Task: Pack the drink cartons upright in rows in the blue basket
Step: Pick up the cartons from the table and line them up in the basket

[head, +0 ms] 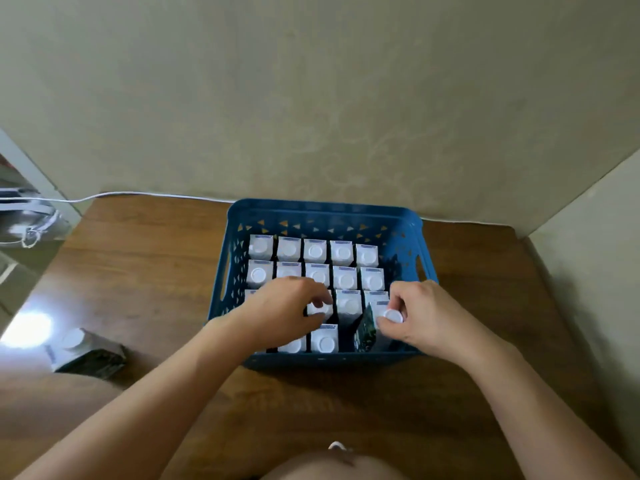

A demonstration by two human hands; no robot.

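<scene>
Cartons [314, 251] with round white caps stand upright in rows of five in the perforated blue plastic basket [323, 211] on a wooden table [145, 258] against a beige wall [311, 98]. The right hand [424, 315] grips a tilted carton [369, 329] by its cap; the left hand [284, 311] pinches another carton's top. One carton [86, 351] lies outside, left.

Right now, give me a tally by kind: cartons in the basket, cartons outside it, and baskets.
Cartons in the blue basket: 17 in view; the left hand may hide more
Loose cartons on the table: 1
Blue baskets: 1
Total: 19 things in view
</scene>
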